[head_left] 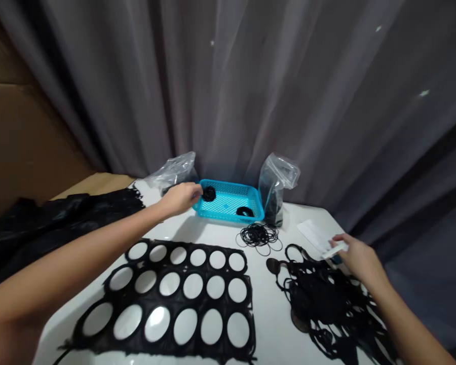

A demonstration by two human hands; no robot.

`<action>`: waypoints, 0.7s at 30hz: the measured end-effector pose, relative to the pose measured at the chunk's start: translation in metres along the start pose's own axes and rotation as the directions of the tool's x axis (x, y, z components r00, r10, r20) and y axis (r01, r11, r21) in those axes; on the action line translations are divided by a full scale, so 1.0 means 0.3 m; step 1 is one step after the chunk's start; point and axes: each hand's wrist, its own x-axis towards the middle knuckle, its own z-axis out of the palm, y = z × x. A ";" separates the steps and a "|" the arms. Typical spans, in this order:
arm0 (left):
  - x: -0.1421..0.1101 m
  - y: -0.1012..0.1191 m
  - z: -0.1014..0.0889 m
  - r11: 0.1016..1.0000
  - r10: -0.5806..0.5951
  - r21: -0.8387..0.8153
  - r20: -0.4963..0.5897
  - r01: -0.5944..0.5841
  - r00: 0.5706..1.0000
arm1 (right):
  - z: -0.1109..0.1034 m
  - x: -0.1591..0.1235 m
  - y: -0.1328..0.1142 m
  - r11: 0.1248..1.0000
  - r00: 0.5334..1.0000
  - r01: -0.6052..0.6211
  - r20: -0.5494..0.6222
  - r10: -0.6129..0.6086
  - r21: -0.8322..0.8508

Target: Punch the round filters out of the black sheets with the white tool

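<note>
My left hand (pixel 183 197) reaches to the left end of a blue plastic basket (pixel 228 219). Its fingers are pinched together, and what they hold, if anything, does not show. Right beside the fingertips is a small coil of black rings (pixel 209 193). A second black coil (pixel 245 211) lies at the basket's right end. On the right, my right hand (pixel 359 256) is closed on a slim white strip-like object (pixel 334 250), above a tangled heap of black cut-out scraps (pixel 323 299).
A black sheet with rows of round holes (pixel 188 304) lies on the white table (pixel 264 314). Loose black rings (pixel 259 235) sit before the basket. Clear plastic bags (pixel 275 185) stand nearby, white paper (pixel 313 234) lies right, black material (pixel 61 218) left. A grey curtain (pixel 228 91) hangs behind.
</note>
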 end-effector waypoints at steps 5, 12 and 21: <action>-0.498 0.017 0.091 0.999 0.024 -0.042 0.060 -0.022 0.998 | -0.075 -0.108 -0.216 0.832 0.980 0.136 -0.197 -0.033 0.538; -0.835 -0.007 0.302 0.999 -0.016 0.036 0.036 0.014 0.999 | 0.059 -0.355 -0.823 0.384 0.805 0.118 0.139 -0.577 0.916; -0.804 0.019 0.331 0.994 0.090 0.070 -0.088 -0.084 0.992 | 0.210 -0.447 -1.137 0.334 0.627 0.197 0.144 -0.766 0.922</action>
